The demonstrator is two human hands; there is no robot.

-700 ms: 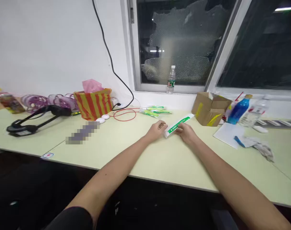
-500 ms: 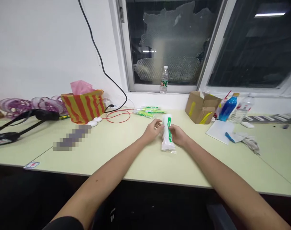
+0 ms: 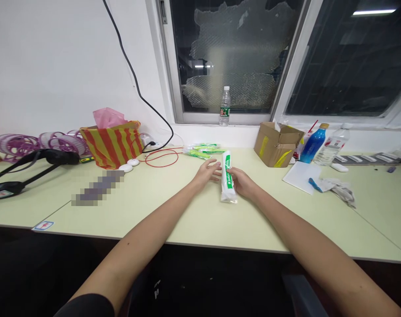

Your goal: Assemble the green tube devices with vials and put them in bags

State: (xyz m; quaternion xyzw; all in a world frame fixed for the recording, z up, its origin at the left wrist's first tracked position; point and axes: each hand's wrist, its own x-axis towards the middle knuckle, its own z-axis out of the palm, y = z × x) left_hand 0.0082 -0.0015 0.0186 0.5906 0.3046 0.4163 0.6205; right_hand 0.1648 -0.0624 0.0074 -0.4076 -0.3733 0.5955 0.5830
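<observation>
A long, slim white-and-green packet (image 3: 227, 178) in clear plastic stands nearly lengthwise over the middle of the table. My right hand (image 3: 243, 181) grips it from the right side, with the thumb across the green label. Just left of the packet is my left hand (image 3: 206, 174), its fingers spread and slightly curled, with a small gap to the wrapper. What is inside the packet cannot be made out. Behind the hands lie several flat green-and-clear packets (image 3: 203, 150).
A striped tissue box (image 3: 113, 145), red cable (image 3: 161, 165) and black headset (image 3: 31, 171) are to the left. A cardboard box (image 3: 276, 145), blue bottle (image 3: 314, 144), clear bottle (image 3: 332, 145), white sheet (image 3: 299, 177) and glove (image 3: 339, 191) are to the right. A water bottle (image 3: 224, 110) stands on the sill.
My left hand has drawn slightly away from the packet and its fingers have spread. The packet has turned a little in my right hand, its label now facing more toward me.
</observation>
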